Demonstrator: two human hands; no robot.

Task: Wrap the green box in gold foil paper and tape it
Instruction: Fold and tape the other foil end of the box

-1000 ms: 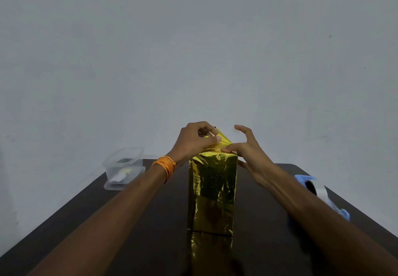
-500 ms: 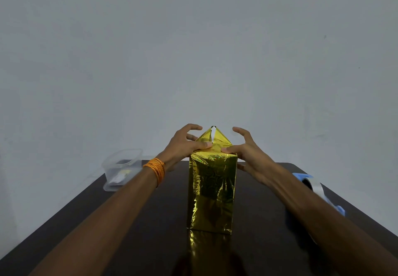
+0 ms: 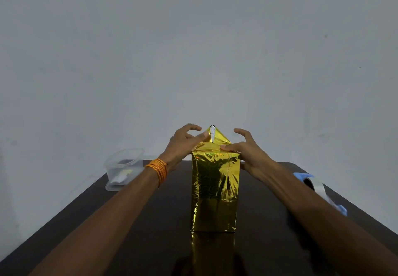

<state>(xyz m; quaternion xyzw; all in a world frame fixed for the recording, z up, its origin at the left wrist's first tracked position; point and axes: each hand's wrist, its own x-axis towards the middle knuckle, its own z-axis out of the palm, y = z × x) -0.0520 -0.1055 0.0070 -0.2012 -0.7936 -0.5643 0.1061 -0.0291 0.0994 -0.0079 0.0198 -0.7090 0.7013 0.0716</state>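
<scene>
I am bracing the gold-foil-wrapped box [image 3: 215, 191] upright on the worktop [image 3: 262, 245], left hand [image 3: 185, 144] and right hand [image 3: 248, 154] both spread loose, thumbs pinning its top folds for taping.

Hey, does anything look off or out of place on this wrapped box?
Yes. At the top of the gold-wrapped box, a triangular foil flap stands up instead of lying flat, with a pale strip at its tip. The front foil is creased.
</scene>
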